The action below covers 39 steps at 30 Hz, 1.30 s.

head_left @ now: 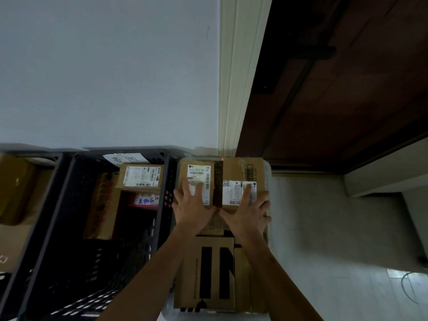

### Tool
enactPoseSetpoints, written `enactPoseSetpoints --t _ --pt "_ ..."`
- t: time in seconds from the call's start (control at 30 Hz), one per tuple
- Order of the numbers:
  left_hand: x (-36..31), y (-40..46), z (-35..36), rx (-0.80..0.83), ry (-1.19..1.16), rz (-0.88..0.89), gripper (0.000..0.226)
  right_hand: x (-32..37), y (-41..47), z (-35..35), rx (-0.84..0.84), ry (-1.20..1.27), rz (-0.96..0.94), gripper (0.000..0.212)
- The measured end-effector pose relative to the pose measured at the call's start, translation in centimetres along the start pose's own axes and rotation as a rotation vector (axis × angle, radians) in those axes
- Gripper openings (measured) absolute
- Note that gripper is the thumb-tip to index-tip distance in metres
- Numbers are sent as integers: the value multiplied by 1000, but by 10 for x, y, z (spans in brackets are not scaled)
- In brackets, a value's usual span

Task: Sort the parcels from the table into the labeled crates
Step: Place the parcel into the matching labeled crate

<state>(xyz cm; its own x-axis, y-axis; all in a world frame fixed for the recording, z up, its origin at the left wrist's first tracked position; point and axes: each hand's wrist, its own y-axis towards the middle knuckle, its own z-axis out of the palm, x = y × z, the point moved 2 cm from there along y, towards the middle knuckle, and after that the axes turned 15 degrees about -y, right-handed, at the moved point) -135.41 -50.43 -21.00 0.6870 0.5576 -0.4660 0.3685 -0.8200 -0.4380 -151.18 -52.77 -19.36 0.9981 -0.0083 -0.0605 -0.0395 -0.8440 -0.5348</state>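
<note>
Pressing flat with fingers spread, the left hand (193, 205) and right hand (246, 209) are laid on two labelled parcels (238, 172) stacked beside the black crate (162, 188) — a slip could be caused — nothing is gripped.

Your left hand (193, 206) and right hand (249, 210) lie flat, fingers spread, on two labelled cardboard boxes (240, 169) side by side. A larger box (208, 274) sits nearer you. Left of them, a dark crate (69, 205) holds more parcels (141, 176).
</note>
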Motion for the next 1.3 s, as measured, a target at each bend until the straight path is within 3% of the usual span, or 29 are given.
enactPoseSetpoints --t 0.17,0.47,0.63,0.93,1.3 --pt "-7 -3 -8 -98 -103 9 95 -3 1 -2 -13 50 12 128" --pt "2 -42 -61 -244 -273 195 90 -22 8 -14 -56 -19 -100 125" --pt "16 -60 -91 -338 -357 291 82 -28 7 -36 -103 -203 -354 124" --pt "49 -75 -101 -297 -321 297 80 7 64 -78 -148 -448 -773 124" --pt "61 -90 -101 -333 -376 407 66 -5 103 -67 -138 -703 -994 124"
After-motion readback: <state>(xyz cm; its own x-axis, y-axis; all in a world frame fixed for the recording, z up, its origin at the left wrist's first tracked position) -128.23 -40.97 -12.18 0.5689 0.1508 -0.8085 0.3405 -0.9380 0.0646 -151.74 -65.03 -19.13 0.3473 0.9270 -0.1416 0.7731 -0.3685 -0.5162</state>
